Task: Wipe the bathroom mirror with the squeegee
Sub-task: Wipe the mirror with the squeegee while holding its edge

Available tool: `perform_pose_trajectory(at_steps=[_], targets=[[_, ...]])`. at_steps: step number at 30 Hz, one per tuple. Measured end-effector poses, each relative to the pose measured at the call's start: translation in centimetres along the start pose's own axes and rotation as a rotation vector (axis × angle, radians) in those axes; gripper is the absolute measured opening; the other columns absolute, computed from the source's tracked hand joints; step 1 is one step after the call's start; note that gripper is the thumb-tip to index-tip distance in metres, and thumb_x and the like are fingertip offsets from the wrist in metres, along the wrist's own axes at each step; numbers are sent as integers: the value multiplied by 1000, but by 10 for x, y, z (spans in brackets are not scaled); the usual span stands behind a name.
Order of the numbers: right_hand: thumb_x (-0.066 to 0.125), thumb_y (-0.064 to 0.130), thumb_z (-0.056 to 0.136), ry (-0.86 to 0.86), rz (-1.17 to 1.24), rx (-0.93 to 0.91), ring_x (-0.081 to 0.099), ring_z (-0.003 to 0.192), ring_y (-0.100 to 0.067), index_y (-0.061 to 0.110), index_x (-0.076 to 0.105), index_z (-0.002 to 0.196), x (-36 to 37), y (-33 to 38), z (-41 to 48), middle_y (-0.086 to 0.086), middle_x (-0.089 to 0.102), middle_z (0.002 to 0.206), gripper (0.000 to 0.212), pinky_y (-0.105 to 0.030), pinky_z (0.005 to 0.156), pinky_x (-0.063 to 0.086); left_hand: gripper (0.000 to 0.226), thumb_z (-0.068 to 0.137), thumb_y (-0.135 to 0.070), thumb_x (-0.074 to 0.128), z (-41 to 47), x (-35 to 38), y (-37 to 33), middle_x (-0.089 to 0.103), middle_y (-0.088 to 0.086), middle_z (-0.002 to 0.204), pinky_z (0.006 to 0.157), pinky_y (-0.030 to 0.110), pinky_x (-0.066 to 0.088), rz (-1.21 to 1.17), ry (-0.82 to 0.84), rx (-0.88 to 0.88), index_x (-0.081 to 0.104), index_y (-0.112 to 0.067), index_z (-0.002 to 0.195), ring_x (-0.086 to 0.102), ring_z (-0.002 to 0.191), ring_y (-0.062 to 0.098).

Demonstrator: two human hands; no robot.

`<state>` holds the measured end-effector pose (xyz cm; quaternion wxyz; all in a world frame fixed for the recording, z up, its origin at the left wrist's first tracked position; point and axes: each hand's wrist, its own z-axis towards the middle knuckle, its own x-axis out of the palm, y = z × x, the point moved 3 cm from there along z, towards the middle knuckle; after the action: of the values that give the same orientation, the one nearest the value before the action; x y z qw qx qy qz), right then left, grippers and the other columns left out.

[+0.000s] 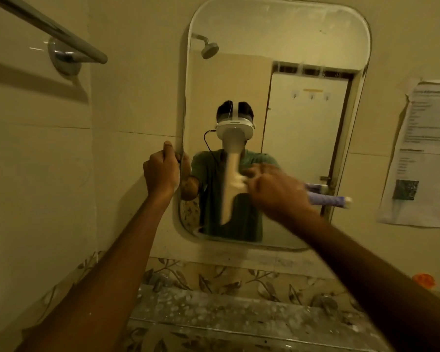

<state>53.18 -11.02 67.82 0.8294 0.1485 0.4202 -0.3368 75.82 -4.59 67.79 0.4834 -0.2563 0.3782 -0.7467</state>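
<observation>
Forearms (99, 275) reach forward. Right hand (277, 191) grips squeegee (229, 194) handle; blade stands upright on mirror (277, 47), just left of fingers. Left hand (160, 168) grips mirror's left edge

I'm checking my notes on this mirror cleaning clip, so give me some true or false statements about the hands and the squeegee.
The left hand grips the left edge of the mirror. True.
The right hand holds the squeegee. True.
The squeegee blade lies level along the top of the mirror. False: it stands roughly upright, low on the glass.
The printed sheet hangs left of the mirror. False: it hangs on the right.
</observation>
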Motion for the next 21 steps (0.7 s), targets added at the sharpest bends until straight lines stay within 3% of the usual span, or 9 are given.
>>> perform_pose_trajectory(at_steps=[1,3,6,8,10,12,16,19,21], targets=[[36,42,101,42,34,27,53,76,-6,26,52,122,-14,-25,-7,8,55,96,31,-20,62,42,56,103,-39,27,-1,-1,0,56,3,64,58,26,38,-1,3,-3,57,-8,68,50,59,12],[41,34,102,65,-74,161,49,61,-5,21,55,108,-43,-72,-27,10,49,74,20,-19,51,36,60,103,-42,22,-4,-2,-1,56,4,65,57,27,38,5,6,0,60,-4,74,50,59,11],[33,42,102,-66,-282,371,54,54,-17,15,62,91,-75,-105,-47,0,52,60,41,-25,48,39,67,103,-43,19,-3,1,0,54,4,61,54,25,35,38,-9,14,62,0,75,48,56,11],[36,43,101,-93,-216,317,51,52,-14,22,56,81,-78,-90,-35,4,50,59,36,-25,48,36,68,103,-44,19,-2,2,0,58,7,67,59,27,36,42,-40,3,65,-1,78,52,64,16],[47,39,99,-17,-97,141,54,56,-6,26,57,93,-71,-58,-7,9,54,68,18,-19,49,37,68,103,-44,20,-3,3,1,62,10,73,58,27,35,28,-68,-16,66,0,79,53,69,18],[44,41,99,-3,-76,37,57,62,-6,26,58,100,-59,-21,25,7,58,77,21,-20,53,40,66,103,-42,21,-5,5,2,61,11,74,56,28,33,4,-95,-49,66,1,79,52,68,18],[40,40,97,-145,-35,52,51,59,-13,22,56,79,-59,34,67,2,53,69,30,-26,54,34,64,103,-41,24,-5,5,2,64,15,81,68,31,34,-54,-180,-124,69,2,84,53,74,23],[40,41,99,-117,-151,14,50,57,-10,23,56,84,-80,7,60,3,52,69,29,-26,54,36,63,103,-42,24,-5,3,-1,63,13,74,66,32,38,-96,-150,-119,65,-4,72,58,73,28],[40,43,100,-67,-224,62,51,59,-10,21,55,92,-102,-35,44,4,50,69,28,-24,52,36,62,102,-43,25,-3,0,0,64,13,71,70,35,48,-102,-90,-107,60,-11,62,62,75,31]])
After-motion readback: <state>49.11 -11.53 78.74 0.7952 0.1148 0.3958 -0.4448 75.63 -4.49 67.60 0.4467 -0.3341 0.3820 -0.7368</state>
